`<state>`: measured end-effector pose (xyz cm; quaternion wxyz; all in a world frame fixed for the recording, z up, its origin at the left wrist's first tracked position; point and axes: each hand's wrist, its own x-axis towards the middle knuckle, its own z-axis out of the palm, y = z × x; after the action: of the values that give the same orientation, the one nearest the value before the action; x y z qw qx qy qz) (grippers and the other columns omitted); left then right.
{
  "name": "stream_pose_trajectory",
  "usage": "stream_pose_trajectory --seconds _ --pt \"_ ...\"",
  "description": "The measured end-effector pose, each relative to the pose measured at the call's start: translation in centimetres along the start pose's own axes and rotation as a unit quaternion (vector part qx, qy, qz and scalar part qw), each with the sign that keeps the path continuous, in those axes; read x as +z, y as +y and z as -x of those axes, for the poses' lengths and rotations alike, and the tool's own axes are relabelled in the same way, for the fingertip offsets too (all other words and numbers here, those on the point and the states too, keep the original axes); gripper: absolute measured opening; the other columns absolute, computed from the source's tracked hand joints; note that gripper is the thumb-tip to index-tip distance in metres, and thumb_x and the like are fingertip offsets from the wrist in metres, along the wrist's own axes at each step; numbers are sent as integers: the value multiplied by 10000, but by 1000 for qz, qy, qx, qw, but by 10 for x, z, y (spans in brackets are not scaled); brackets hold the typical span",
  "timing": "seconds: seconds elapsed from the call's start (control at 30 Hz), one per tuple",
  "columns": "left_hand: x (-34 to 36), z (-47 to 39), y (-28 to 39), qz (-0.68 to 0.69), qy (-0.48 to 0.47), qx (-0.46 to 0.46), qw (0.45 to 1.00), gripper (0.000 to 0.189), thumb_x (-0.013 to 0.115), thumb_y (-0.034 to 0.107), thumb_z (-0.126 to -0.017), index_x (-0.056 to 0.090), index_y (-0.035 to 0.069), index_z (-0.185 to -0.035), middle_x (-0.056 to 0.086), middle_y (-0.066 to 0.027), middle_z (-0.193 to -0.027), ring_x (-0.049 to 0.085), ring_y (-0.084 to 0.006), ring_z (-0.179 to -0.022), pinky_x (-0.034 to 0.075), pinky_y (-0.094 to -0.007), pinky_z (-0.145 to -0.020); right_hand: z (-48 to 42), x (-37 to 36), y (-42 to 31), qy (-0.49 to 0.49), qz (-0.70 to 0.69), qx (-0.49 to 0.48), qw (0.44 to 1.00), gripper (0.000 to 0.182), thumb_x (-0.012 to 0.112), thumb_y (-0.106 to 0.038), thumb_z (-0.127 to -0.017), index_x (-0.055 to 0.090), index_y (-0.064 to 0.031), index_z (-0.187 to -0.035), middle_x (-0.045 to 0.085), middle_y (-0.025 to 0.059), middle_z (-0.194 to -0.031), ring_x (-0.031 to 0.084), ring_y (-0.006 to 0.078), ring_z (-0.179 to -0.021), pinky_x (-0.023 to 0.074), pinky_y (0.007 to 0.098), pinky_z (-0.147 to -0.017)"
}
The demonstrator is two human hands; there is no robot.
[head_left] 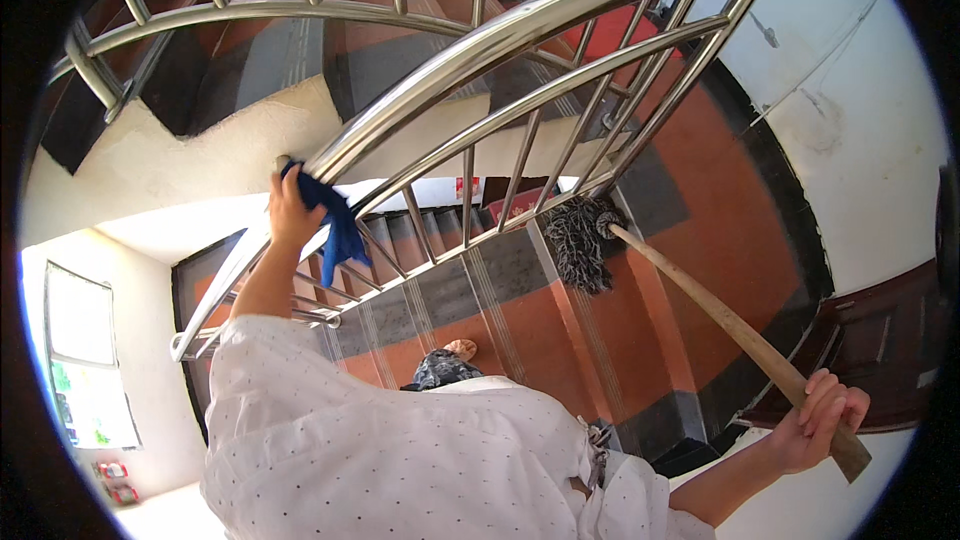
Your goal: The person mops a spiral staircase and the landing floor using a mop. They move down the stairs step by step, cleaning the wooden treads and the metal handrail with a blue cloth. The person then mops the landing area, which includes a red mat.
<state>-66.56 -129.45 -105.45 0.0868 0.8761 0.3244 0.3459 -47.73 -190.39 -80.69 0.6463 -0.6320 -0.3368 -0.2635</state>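
My left hand (294,208) grips a dark blue cloth (341,236) that is wrapped over the polished metal handrail (450,82). The cloth's loose end hangs down beside the balusters. On the right, my right hand (821,416) is closed around the upper part of a wooden mop handle (720,315). The handle slants down to a grey and black string mop head (577,240), which rests on a stair step near the foot of the railing.
Orange and grey stairs (517,315) descend towards the left under my feet. Another flight (277,52) rises behind the railing. A white wall (847,127) and a dark wooden door (877,345) stand on the right. A window (86,345) is at the far left.
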Motion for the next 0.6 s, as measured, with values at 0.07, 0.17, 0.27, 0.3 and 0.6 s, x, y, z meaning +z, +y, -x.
stream_pose_trajectory --seconds 0.07,0.17,0.27,0.3,0.6 --pt "-8 23 -33 -43 -28 -39 998 818 731 64 -552 396 87 -1298 414 -232 -1167 471 -436 -1055 432 -456 -906 -3 7 3 -32 -20 11 999 212 480 -89 -920 350 -139 -761 281 -42 -498 299 63 -477 303 294 -646" --pt "-15 57 -89 -99 -42 -43 993 863 760 54 -542 366 67 -1310 383 -234 -1234 424 -440 -1144 401 -451 -970 -7 22 -1 -44 -42 13 998 156 474 -87 -926 389 -119 -799 288 -40 -502 304 66 -476 303 295 -648" --pt "-20 67 -106 -138 -95 -127 978 902 787 71 -541 336 65 -1321 355 -227 -1293 386 -435 -1201 356 -451 -1021 -5 27 -3 12 -12 24 1000 176 532 -100 -888 398 -116 -774 300 -46 -491 316 73 -451 307 288 -590" --pt "-21 71 -111 -157 -97 -123 975 911 793 73 -539 330 68 -1323 348 -224 -1304 380 -434 -1209 346 -453 -1031 -4 24 -4 16 -14 23 1000 172 531 -94 -885 401 -114 -776 301 -47 -490 317 72 -451 309 287 -591" --pt "-29 56 -48 -205 -16 -53 977 350 610 35 -630 493 23 -959 464 -200 -971 454 -438 -901 385 -532 -809 11 -15 4 63 -33 15 997 116 551 -121 -870 451 -85 -825 311 -47 -448 306 76 -421 331 299 -563"
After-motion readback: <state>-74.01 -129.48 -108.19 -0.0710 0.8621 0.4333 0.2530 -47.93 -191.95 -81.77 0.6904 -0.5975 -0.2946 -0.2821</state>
